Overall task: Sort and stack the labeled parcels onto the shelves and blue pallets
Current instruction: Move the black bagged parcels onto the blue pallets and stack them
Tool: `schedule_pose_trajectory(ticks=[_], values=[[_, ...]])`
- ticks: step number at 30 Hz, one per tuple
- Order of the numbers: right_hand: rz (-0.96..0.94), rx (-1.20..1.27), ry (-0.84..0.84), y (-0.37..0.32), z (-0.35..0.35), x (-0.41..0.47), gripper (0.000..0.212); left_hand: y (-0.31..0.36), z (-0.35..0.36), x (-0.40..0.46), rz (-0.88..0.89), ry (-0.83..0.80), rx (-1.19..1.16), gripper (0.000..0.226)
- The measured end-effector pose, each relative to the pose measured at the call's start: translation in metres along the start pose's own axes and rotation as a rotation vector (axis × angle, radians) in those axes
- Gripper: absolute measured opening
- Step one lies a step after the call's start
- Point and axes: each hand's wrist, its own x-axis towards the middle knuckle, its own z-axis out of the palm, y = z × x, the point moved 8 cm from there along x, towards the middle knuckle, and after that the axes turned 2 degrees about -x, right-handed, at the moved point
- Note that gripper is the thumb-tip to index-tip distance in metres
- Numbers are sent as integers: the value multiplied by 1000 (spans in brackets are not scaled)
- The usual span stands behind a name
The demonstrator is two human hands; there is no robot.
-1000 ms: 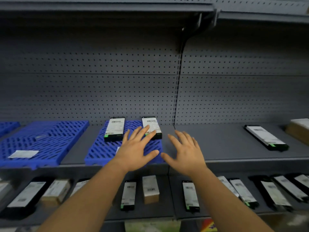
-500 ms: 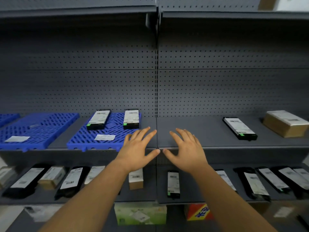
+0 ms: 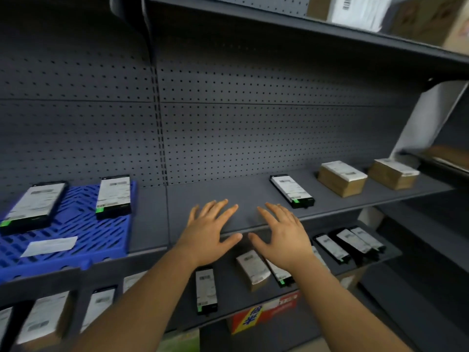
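My left hand point(image 3: 206, 232) and my right hand point(image 3: 281, 235) hover side by side, fingers spread, empty, over the front edge of the grey middle shelf point(image 3: 228, 196). To the left a blue pallet point(image 3: 76, 232) lies on that shelf and carries two black labeled parcels point(image 3: 33, 205) point(image 3: 114, 195) and a loose white label point(image 3: 49, 246). Right of my hands a black labeled parcel point(image 3: 291, 190) lies on the bare shelf. Farther right stand two brown cardboard parcels point(image 3: 341, 177) point(image 3: 393, 172) with white labels.
The lower shelf point(image 3: 228, 298) holds several black and brown labeled parcels. Cardboard boxes point(image 3: 355, 8) sit on the top shelf at the upper right. A perforated grey back panel point(image 3: 253, 123) closes the rack. A red and yellow box point(image 3: 264, 311) sits below the lower shelf.
The view has swung to the right and tilted; the blue pallet has slid to the left edge and a second brown parcel has come into view. Both hands stay open and empty, moving right along the shelf.
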Motion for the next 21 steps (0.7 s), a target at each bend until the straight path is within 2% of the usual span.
schedule_pose_trajectory(ticks=[9, 17, 21], values=[[42, -9, 23, 65, 2, 14, 79, 35, 28, 55, 49, -41, 1, 90], [11, 53, 50, 143, 14, 54, 74, 75, 65, 115, -59, -75, 38, 90], [-17, 36, 45, 181, 21, 82, 72, 94, 81, 151, -112, -73, 54, 82]])
